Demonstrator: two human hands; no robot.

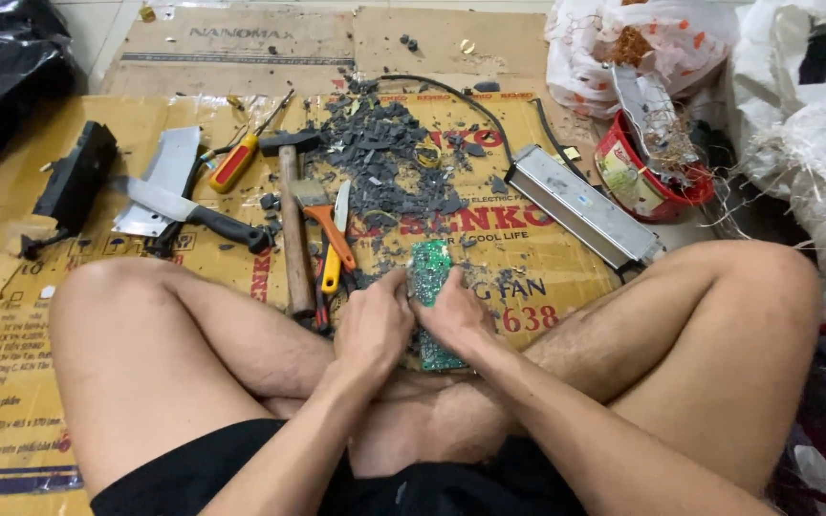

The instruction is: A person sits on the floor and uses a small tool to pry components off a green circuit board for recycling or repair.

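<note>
I sit cross-legged on flattened cardboard (11,315). A long green circuit board (429,268) lies between my shins, and both hands grip it. My left hand (373,323) closes on its left edge. On the right side, my right hand (453,315) covers its middle and lower part. Only the board's far end and a bit near my right wrist show. Just beyond the board lies a heap of dark grey broken chips (384,153).
Left of the board lie a wooden-handled hammer (292,220), an orange-handled tool (332,234), a small knife (341,205), a cleaver (169,196), a red-yellow screwdriver (236,161) and a black casing (74,182). A grey metal box with a cable (580,205), a red tub (647,177) and bags stand at right.
</note>
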